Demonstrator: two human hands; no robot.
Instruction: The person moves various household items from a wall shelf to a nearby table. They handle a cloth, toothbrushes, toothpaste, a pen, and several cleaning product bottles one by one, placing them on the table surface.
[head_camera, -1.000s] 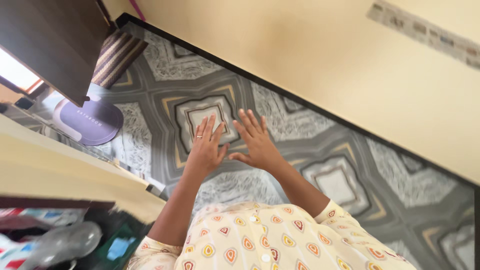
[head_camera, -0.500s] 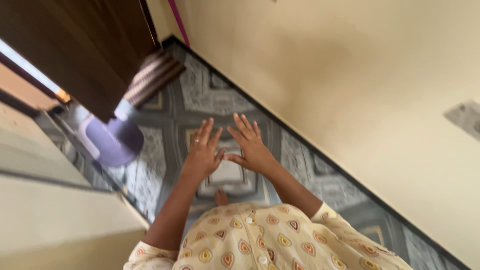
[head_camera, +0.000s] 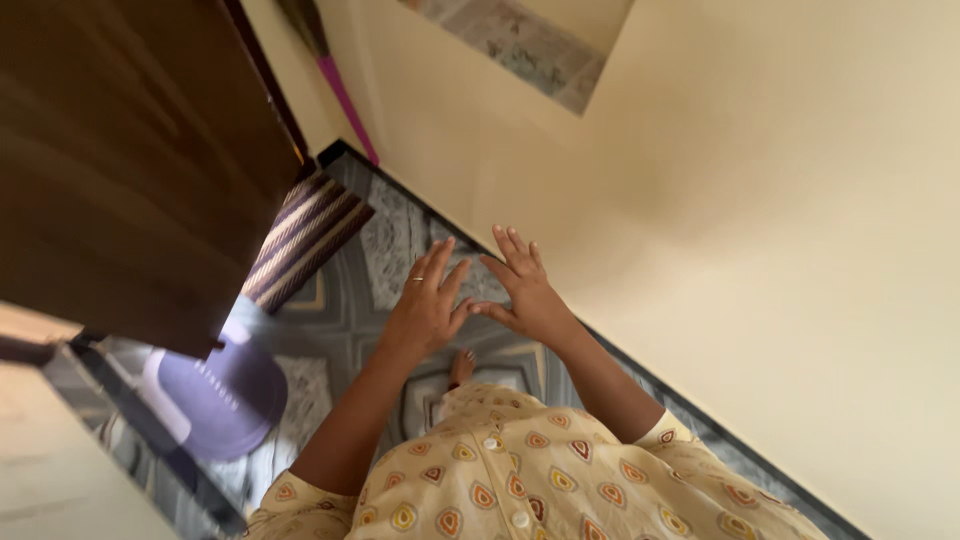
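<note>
My left hand and my right hand are raised in front of me, side by side, with the thumbs almost touching. Both are empty, palms turned away and fingers spread. A thin ring sits on a finger of my left hand. Below them lies a grey patterned tile floor. My bare foot shows just above my cream patterned shirt.
A dark wooden door stands at the left. A striped mat lies by it, and a purple oval mat lies nearer the threshold. A cream wall with a black skirting runs along the right. A pink stick leans in the corner.
The view has swung and moved forward: the door has grown larger at the left and the wall fills the right. My hands keep the same raised, spread pose, now slightly higher.
</note>
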